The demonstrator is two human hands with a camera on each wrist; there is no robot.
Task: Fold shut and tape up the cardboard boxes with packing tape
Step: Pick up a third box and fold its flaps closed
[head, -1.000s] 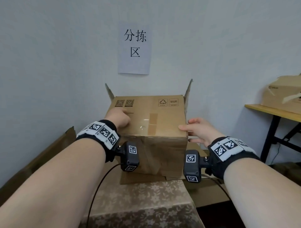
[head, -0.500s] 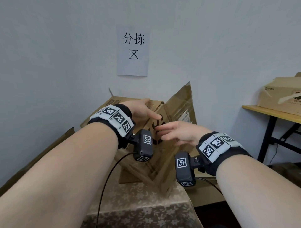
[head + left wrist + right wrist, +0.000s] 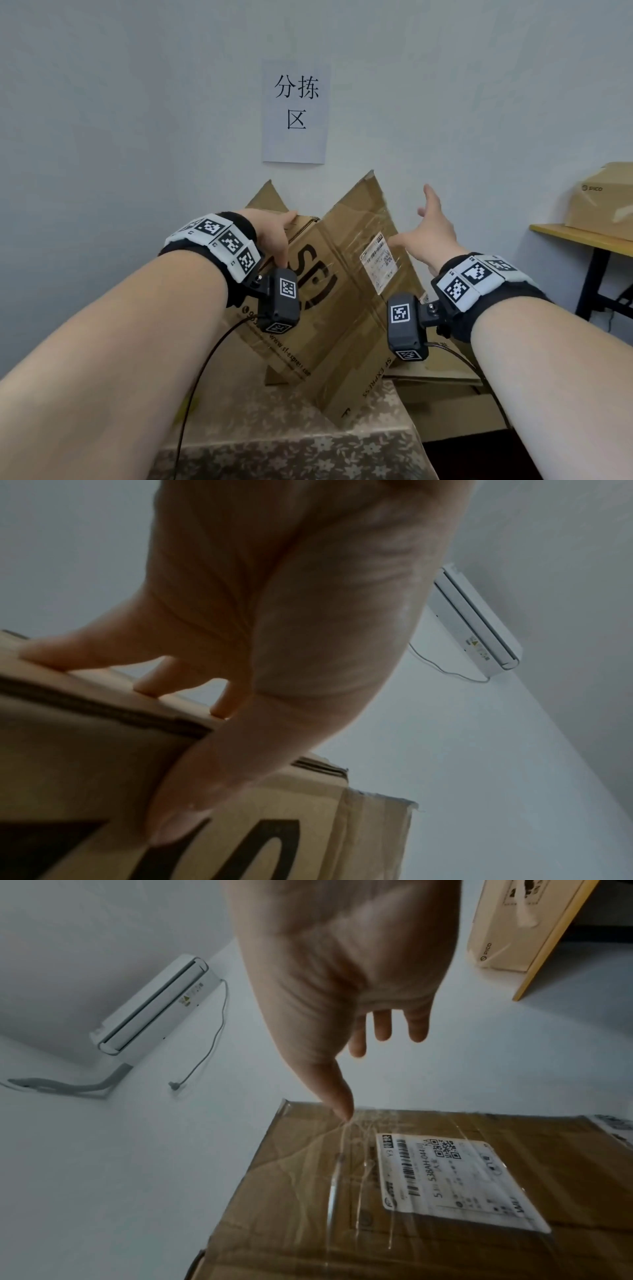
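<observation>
A brown cardboard box (image 3: 342,294) with black "SF" print stands tipped on one edge on the table. Its taped face with a white shipping label (image 3: 380,262) points toward my right hand. My left hand (image 3: 274,236) grips the box's upper left edge: the fingers (image 3: 147,688) lie over the top and the thumb presses on the printed face (image 3: 85,764). My right hand (image 3: 428,233) is spread with straight fingers just above the taped face. Its thumb tip touches the box (image 3: 377,1204) near the label (image 3: 455,1180). No tape roll shows.
The table carries a floral cloth (image 3: 291,448). Flattened cardboard (image 3: 445,387) lies low at the right beside it. Another box (image 3: 603,202) sits on a wooden table (image 3: 582,240) at far right. A paper sign (image 3: 296,109) hangs on the wall behind.
The box has been tipped and turned from flat onto one edge. My left hand moved to its upper edge. My right hand left the right side and now hovers spread over the labelled face.
</observation>
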